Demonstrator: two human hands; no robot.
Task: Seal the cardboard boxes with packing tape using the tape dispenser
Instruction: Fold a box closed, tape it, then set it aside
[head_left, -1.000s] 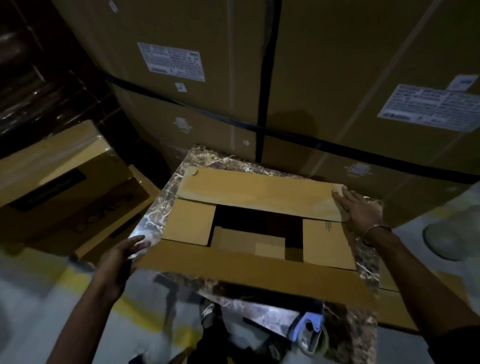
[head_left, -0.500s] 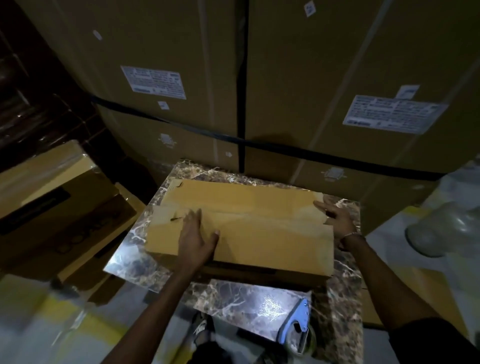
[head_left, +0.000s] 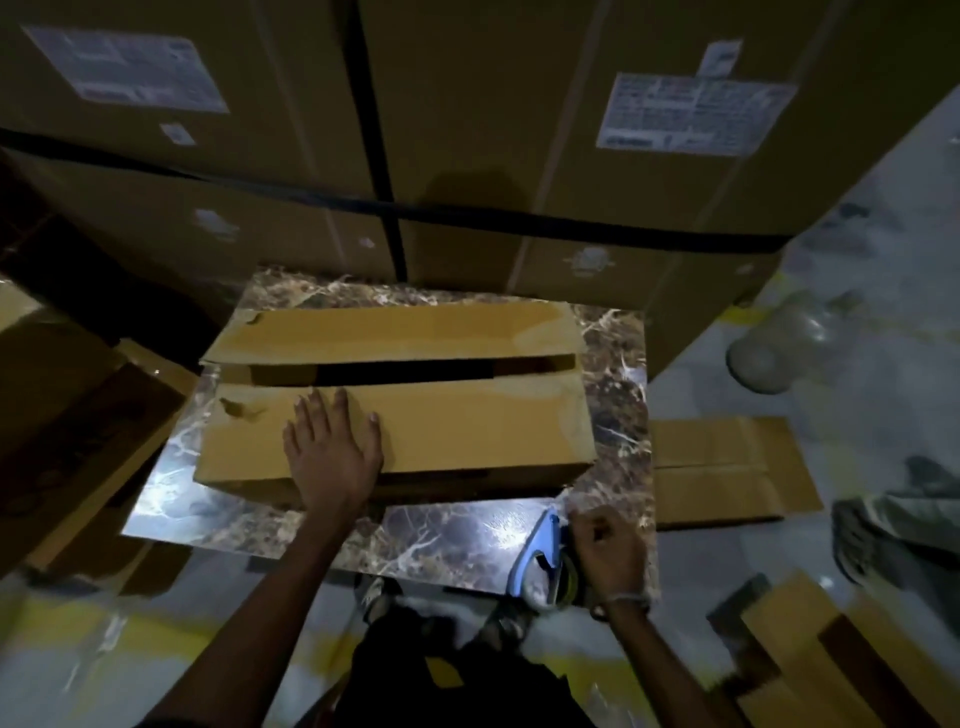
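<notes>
Brown cardboard box sits on shiny marble table. Box long and flat, paper skin torn near left corners. Two top flaps folded down, dark gap between them. Left hand lies flat on near flap, fingers straight and spread, pressing down. Blue plastic tape dispenser stands on table's near right corner, in front of box, apart from it. Right hand curled beside dispenser, touching it; real grip or not, cannot tell. Big stacked cartons behind, black straps, white labels.
</notes>
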